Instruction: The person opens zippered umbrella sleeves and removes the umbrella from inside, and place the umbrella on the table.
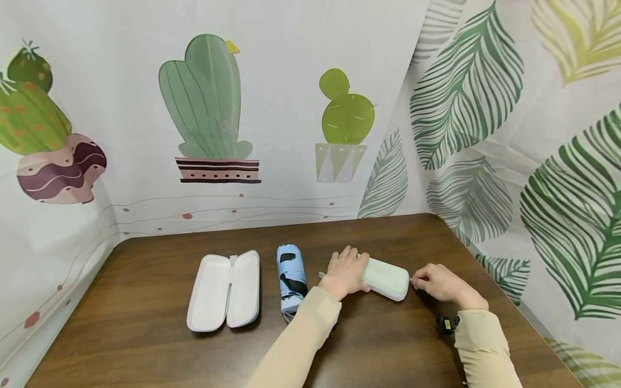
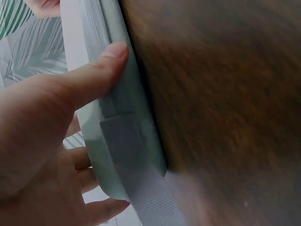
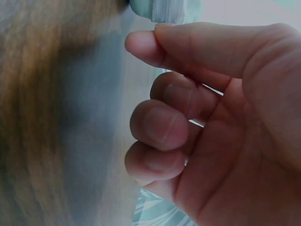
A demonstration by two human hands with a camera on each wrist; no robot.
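A mint-green zip case [image 1: 386,276] lies closed on the right half of the table. My left hand [image 1: 345,271] grips its left end, thumb along the zipped side and fingers across the other side, as the left wrist view shows. A grey fabric strap [image 2: 134,160] sticks out from that end. At the case's right end, my right hand [image 1: 439,281] pinches the small zipper pull between thumb and index finger, the other fingers curled. The pull is mostly hidden by the fingertips; the zipper band [image 3: 168,10] shows just beyond them in the right wrist view.
Left of my left arm lies a folded light-blue umbrella [image 1: 292,275] with black patches. Farther left, a white case [image 1: 208,293] lies spread open. The brown wooden table [image 1: 145,345] meets a printed cloth backdrop behind. A small black device [image 1: 447,325] is by my right wrist.
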